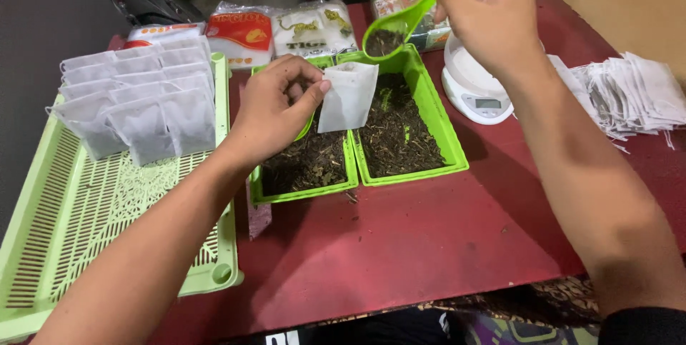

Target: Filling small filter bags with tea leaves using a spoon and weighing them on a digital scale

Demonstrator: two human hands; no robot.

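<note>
White paper filter bag [348, 97] hangs above 2 green trays [429, 113] of dark loose tea, pinched at its top corner between thumb and fingers of the left hand [275, 108]. Just above it, the right hand [488, 13] grips a green scoop [400, 27] holding tea, fingers pressed around the handle. A white scale [475, 84] sits behind on the red table [414, 245]; filled bags [139, 98] lie on a pale slotted tray [86, 223] at left.

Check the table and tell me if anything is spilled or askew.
Little stands out. A few dark crumbs lie on the red table just in front of the green trays. The pile of empty white bags at the right is loose and fanned out, unlike the neat rows at left.
</note>
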